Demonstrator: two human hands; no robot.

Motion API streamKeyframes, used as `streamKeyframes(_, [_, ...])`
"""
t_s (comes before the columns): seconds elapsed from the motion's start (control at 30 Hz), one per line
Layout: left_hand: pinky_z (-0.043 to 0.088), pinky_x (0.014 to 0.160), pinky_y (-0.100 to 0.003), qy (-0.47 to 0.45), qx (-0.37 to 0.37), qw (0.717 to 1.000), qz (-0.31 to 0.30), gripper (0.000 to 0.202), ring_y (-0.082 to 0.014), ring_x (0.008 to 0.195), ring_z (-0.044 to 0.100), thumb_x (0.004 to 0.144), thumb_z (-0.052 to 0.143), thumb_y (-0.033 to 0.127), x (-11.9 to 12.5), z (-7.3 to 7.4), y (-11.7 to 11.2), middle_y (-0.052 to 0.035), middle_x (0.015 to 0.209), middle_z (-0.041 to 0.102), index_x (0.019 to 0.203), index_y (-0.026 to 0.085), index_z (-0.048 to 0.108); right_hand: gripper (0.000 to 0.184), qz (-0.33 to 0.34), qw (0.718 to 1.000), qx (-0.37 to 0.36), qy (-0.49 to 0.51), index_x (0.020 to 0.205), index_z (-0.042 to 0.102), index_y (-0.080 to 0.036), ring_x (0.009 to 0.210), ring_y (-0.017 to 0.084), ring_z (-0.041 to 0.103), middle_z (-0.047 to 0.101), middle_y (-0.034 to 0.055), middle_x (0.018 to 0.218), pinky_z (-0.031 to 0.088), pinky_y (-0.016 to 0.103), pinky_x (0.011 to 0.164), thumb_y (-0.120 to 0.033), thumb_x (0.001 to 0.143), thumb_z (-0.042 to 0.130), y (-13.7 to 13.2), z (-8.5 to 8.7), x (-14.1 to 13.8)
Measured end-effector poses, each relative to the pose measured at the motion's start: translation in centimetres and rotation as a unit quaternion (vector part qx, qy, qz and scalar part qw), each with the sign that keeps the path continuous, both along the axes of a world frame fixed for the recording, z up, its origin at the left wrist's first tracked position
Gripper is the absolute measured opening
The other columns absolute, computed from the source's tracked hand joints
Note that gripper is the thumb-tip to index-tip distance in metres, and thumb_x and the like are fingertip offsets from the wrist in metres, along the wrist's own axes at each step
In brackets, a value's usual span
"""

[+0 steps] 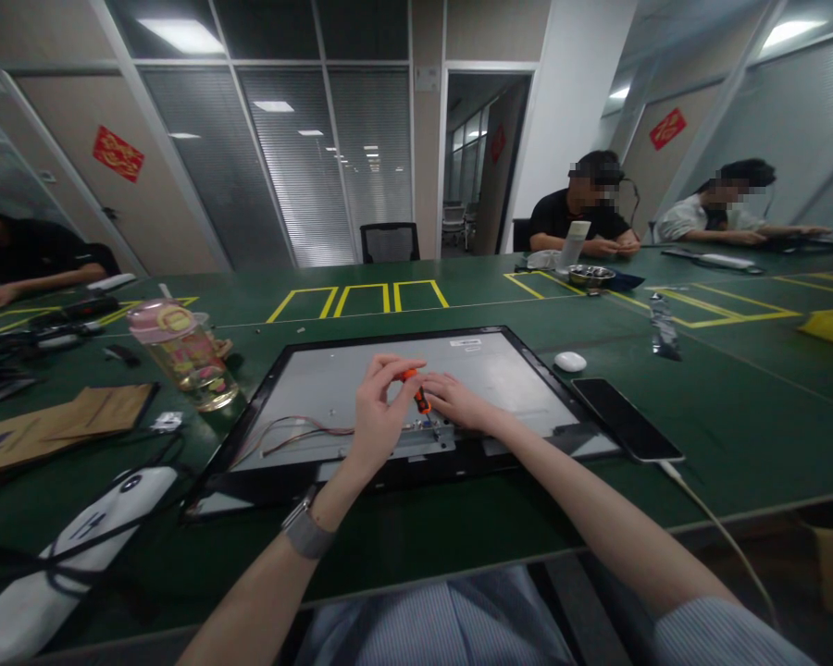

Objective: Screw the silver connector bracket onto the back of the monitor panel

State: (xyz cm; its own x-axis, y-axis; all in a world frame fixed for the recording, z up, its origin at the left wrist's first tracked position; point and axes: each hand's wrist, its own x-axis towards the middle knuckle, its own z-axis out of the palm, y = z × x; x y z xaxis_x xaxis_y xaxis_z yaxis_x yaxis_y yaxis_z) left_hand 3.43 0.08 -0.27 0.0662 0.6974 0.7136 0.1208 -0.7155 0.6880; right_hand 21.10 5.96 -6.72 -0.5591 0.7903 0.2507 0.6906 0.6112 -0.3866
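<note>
A flat display panel with a grey metal back and black frame lies face down on the green table in front of me. My left hand pinches the top of a small orange screwdriver, which stands upright on a metal bracket at the panel's near edge. My right hand rests on the panel beside the tool, its fingertips closed around the shaft low down. Thin coloured wires run left from the bracket across the panel.
A black phone on a white cable lies right of the panel, a white mouse behind it. A clear pink-lidded bottle, a brown envelope and a white device are left. People sit at the far right and far left.
</note>
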Motion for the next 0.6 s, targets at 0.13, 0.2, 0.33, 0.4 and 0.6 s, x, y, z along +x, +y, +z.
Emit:
streamKeyframes(0.13, [0.050, 0.086, -0.030, -0.015, -0.035, 0.999, -0.038, 0.025, -0.0156, 0.093, 0.062, 0.092, 0.048, 0.027, 0.1, 0.2, -0.3, -0.0062, 0.098, 0.063, 0.111, 0.020, 0.063, 0.036, 0.000, 1.000, -0.003, -0.003, 0.125, 0.055, -0.022, 0.131, 0.026, 0.043, 0.049, 0.0109, 0.141, 0.027, 0.050, 0.110, -0.035, 0.097, 0.037, 0.0, 0.0, 0.0])
streamKeyframes(0.2, [0.050, 0.088, -0.032, -0.017, -0.045, 0.997, -0.056, 0.027, -0.0170, 0.096, 0.062, 0.094, 0.044, 0.027, 0.1, 0.3, -0.4, -0.0074, 0.099, 0.065, 0.112, 0.019, 0.062, 0.036, 0.000, 1.000, -0.007, -0.006, 0.125, 0.055, -0.021, 0.132, 0.026, 0.041, 0.049, 0.0114, 0.141, 0.025, 0.051, 0.110, -0.035, 0.097, 0.037, 0.0, 0.1, -0.1])
streamKeyframes(0.33, [0.051, 0.084, -0.030, 0.005, -0.017, 0.999, -0.038, 0.022, -0.0168, 0.094, 0.060, 0.089, 0.054, 0.030, 0.2, 0.2, -0.2, -0.0071, 0.100, 0.061, 0.104, 0.019, 0.067, 0.036, -0.002, 1.000, -0.013, -0.007, 0.125, 0.055, -0.020, 0.132, 0.026, 0.041, 0.049, 0.0120, 0.140, 0.025, 0.052, 0.110, -0.034, 0.098, 0.037, -0.1, 0.1, -0.2])
streamKeyframes(0.4, [0.051, 0.080, -0.027, 0.006, -0.010, 1.000, -0.019, 0.019, -0.0148, 0.089, 0.059, 0.088, 0.057, 0.029, 0.2, 0.2, -0.2, -0.0057, 0.097, 0.059, 0.100, 0.020, 0.068, 0.036, 0.000, 1.000, -0.007, -0.003, 0.124, 0.056, -0.020, 0.132, 0.026, 0.042, 0.051, 0.0116, 0.139, 0.026, 0.051, 0.110, -0.034, 0.097, 0.037, -0.2, 0.2, -0.2])
streamKeyframes(0.6, [0.050, 0.084, -0.030, -0.013, -0.026, 0.999, -0.027, 0.026, -0.0164, 0.093, 0.063, 0.094, 0.045, 0.027, 0.2, 0.1, -0.3, -0.0069, 0.101, 0.064, 0.112, 0.020, 0.062, 0.027, -0.038, 0.998, 0.044, 0.032, 0.110, 0.065, -0.021, 0.112, 0.025, 0.058, 0.065, 0.0089, 0.118, 0.043, 0.039, 0.097, -0.029, 0.092, 0.046, -0.6, 1.2, 0.0])
